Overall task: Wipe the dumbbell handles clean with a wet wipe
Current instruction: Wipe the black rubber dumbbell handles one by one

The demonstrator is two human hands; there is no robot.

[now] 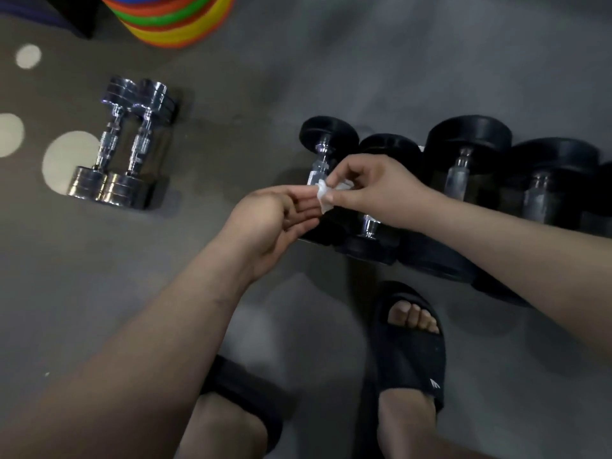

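Right above the black dumbbells (467, 140) lined on the floor (364, 61), the left hand (275, 220) and right hand (371, 187) come together, both pinching the small wet wipe (324, 194). It looks limp and light, best bunched and wrapped round a steel handle (317, 173). The heavy weights should stay put.

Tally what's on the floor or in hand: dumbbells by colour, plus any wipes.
Chrome dumbbells: 2
Black dumbbells: 4 (a dark shape at the right edge is unclear)
Wet wipe: 1
Total: 7
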